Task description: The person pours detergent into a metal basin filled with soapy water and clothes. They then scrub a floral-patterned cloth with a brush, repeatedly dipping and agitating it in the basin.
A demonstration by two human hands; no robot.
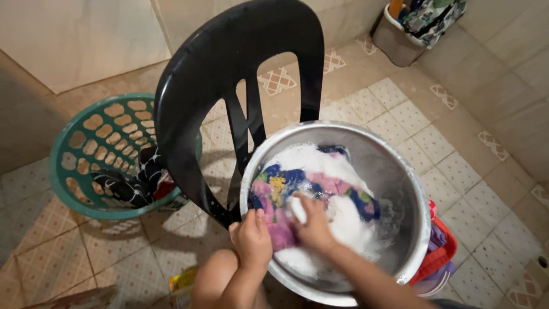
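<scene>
A big metal basin (409,189) full of white suds holds a wet colourful cloth (311,186) in pink, blue and yellow. My left hand (251,237) grips the cloth's near left edge at the basin's rim. A little to the right, my right hand (313,226) is closed on a bunch of the same cloth amid the foam. The two hands are close together over the basin's near side.
A black plastic chair (229,74) stands behind the basin. A green laundry basket (74,166) with dark patterned clothes sits at left on the tiled floor. A red tub (440,257) lies under the basin's right side. A grey bin (397,40) stands far right.
</scene>
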